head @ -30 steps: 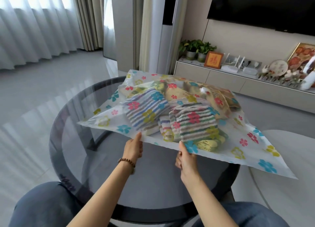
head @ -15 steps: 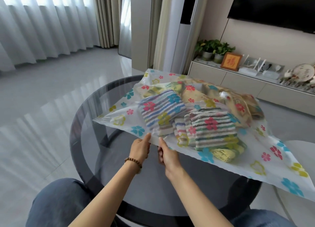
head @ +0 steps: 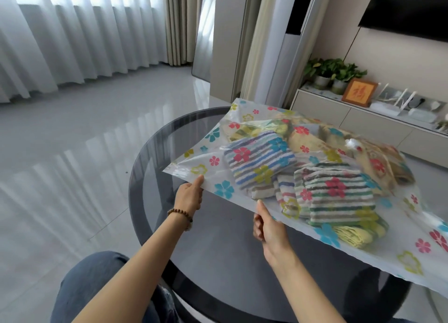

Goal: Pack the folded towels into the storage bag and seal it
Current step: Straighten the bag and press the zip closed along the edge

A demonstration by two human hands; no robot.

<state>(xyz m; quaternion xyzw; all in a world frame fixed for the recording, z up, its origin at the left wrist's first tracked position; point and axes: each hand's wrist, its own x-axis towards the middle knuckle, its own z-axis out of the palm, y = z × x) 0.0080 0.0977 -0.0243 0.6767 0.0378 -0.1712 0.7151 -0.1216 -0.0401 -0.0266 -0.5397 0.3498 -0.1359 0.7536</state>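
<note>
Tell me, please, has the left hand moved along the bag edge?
Yes: the left hand slid leftward along the storage bag edge, crossing the teal flower print toward the corner.

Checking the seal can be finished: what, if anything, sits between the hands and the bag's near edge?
Nothing visible. Both the left hand and the right hand pinch the near edge of the storage bag directly; the folded towels lie further inside.

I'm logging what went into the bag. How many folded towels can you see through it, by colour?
Blue-striped towel: 1
Green-striped towel: 1
Yellow towel: 1
Small pastel-striped towels: 2, roughly; edges overlap
Beige pieces at the back: count unclear
Total clearly seen in the storage bag: 5
</note>
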